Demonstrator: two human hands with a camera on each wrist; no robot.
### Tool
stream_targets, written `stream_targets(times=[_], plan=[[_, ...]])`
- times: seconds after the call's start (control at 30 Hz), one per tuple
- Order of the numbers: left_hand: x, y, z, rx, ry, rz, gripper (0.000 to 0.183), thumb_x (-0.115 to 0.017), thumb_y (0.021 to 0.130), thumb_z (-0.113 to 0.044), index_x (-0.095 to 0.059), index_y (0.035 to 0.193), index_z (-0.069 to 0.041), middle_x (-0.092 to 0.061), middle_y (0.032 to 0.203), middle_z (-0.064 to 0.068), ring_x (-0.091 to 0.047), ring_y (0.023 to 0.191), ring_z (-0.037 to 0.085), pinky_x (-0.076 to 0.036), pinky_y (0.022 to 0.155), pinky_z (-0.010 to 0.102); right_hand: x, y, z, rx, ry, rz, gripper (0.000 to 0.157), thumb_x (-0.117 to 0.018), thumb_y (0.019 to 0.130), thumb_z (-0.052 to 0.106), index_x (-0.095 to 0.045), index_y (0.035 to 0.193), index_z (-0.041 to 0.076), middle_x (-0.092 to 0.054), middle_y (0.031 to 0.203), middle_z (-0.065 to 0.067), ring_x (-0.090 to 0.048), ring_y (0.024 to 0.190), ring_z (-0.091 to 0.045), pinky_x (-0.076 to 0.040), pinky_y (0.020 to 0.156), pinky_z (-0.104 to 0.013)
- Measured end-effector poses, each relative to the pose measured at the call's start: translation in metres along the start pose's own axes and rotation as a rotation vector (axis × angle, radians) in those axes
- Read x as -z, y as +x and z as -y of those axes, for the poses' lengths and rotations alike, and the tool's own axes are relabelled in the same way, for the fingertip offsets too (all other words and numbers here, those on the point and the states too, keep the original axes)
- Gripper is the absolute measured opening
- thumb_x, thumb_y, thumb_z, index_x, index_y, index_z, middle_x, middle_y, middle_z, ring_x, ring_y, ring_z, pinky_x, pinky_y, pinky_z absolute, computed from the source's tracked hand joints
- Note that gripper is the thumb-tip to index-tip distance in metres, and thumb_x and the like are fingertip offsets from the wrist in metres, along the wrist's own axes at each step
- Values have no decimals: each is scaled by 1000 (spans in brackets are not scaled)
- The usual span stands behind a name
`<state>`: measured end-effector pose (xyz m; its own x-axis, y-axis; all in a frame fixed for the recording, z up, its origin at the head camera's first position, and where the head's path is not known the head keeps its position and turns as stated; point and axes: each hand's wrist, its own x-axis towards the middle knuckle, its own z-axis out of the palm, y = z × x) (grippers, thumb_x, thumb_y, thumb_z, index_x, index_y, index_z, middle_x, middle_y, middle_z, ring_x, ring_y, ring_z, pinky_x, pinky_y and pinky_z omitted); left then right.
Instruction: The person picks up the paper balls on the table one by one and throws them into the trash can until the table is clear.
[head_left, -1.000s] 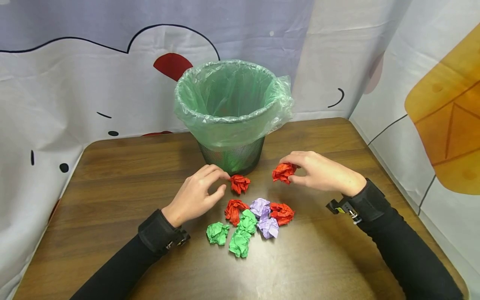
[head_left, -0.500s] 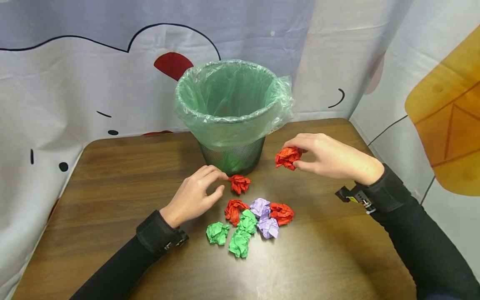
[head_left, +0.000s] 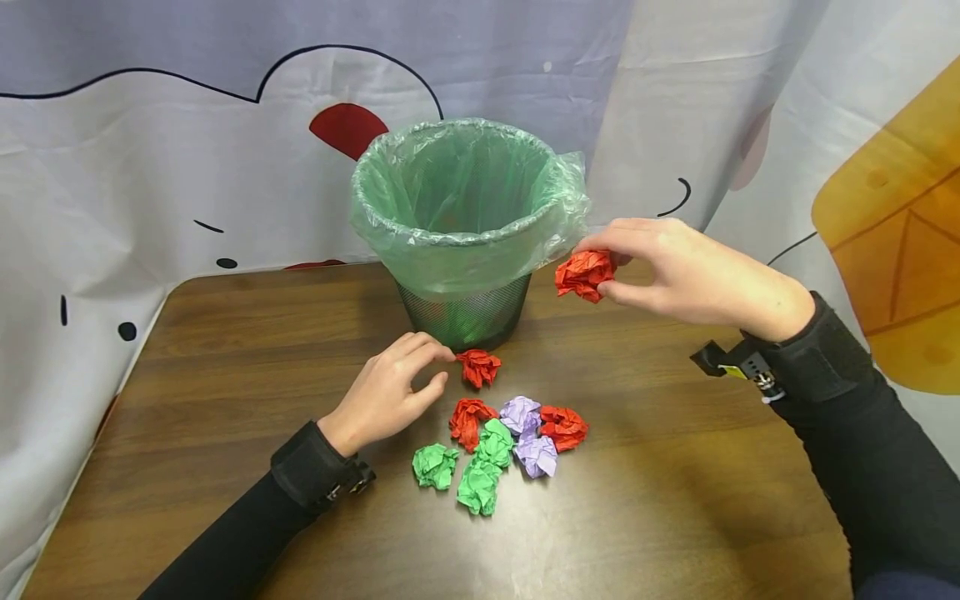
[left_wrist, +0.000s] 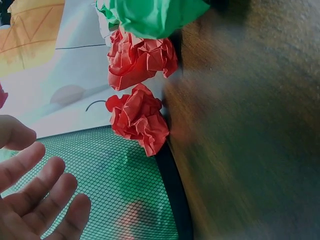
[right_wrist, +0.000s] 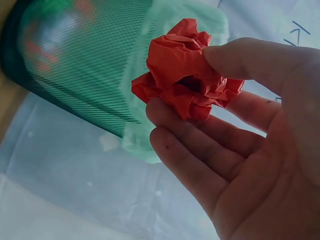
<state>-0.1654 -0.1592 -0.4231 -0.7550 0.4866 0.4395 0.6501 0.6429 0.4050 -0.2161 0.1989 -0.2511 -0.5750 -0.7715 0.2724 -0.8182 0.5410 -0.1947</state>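
Between thumb and fingers my right hand [head_left: 675, 271] pinches a crumpled red paper ball [head_left: 585, 275], raised above the table just right of the wastebasket [head_left: 468, 283]. The right wrist view shows the same red ball [right_wrist: 182, 70] in front of the mesh and green bag. My left hand [head_left: 390, 392] is held low over the table with loosely bent fingers and nothing in its grasp. Close to its fingertips lies another red paper ball [head_left: 480, 367] at the basket's foot; the left wrist view shows a gap between the fingers [left_wrist: 55, 182] and that ball [left_wrist: 139, 120].
Nearer me lie two red paper balls [head_left: 564, 427], two purple ones [head_left: 536, 456] and several green ones [head_left: 435, 466], mostly touching. A green plastic liner [head_left: 457, 262] hangs over the basket's rim. Printed curtains [head_left: 187, 183] stand behind the wooden table [head_left: 255, 350] and at its sides.
My right hand has risen and moved away from me and slightly right, carrying the red paper ball up toward the basket's rim height. The left hand has hardly moved.
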Motion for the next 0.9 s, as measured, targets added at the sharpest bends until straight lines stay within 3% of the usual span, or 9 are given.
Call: stream_targets(times=[0.1,0.4,0.63,0.8,0.9], plan=[[0,0,1,3,1,4,19,-65,94,-20,-69,112,-16,-66,110,-1,-60,105,12,-55,83,37,10,3,3,4,-10,-15,41,-77,87,10,-66,126,17,-68,109,8,-63,99,-8,-50,90,-32],[-2,-1,2,-2,8,2,20,-65,94,-20,-70,113,-14,-65,109,-6,-59,105,11,-55,82,37,41,18,9,107,-30,-123,45,-80,82,6,-69,124,14,-71,105,8,-61,92,-2,-43,83,-11],[-2,-1,2,-2,10,8,21,-65,94,-20,-70,113,-15,-64,110,-6,-60,106,12,-55,83,37,53,35,10,112,-32,-181,46,-79,83,5,-67,128,9,-71,109,2,-62,93,-3,-43,86,-12],[-2,-1,2,0,4,26,22,-66,94,-21,-69,114,-13,-65,111,-5,-60,107,13,-55,84,38,56,51,8,89,-50,-179,47,-75,88,8,-63,134,9,-71,113,-1,-65,96,-11,-44,85,-13],[-2,-1,1,2,1,32,23,-66,94,-21,-69,115,-13,-65,112,-4,-60,107,13,-55,84,38,58,62,7,82,-61,-159,47,-73,90,9,-61,135,8,-71,115,-3,-67,97,-15,-50,86,-20]])
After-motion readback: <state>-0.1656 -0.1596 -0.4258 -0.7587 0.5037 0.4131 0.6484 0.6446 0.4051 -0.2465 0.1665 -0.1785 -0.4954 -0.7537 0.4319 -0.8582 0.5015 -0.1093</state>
